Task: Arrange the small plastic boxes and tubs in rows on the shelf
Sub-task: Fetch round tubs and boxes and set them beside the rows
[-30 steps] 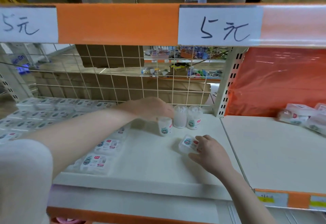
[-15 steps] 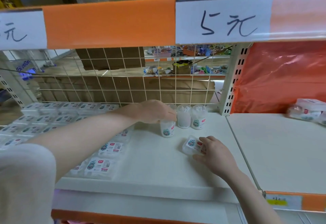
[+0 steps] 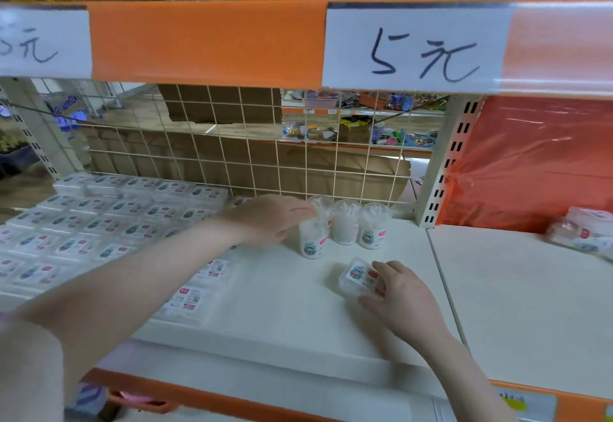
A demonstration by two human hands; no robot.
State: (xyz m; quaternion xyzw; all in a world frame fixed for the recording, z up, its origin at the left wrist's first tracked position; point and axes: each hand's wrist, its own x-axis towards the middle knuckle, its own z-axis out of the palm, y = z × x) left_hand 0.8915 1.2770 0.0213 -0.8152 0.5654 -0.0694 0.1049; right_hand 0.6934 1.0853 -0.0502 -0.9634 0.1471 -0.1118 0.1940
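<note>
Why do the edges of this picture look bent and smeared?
Head view: the wide-angle lens bows the orange shelf edge; the flat boxes at left and the packets at far right are blurred, while the tubs and both hands near the middle read sharper; lighting is soft, with faint shadows.

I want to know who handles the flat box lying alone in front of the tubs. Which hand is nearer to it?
Right. The right hand holds the flat box with its fingers; the left hand is farther back, on a tub.
</note>
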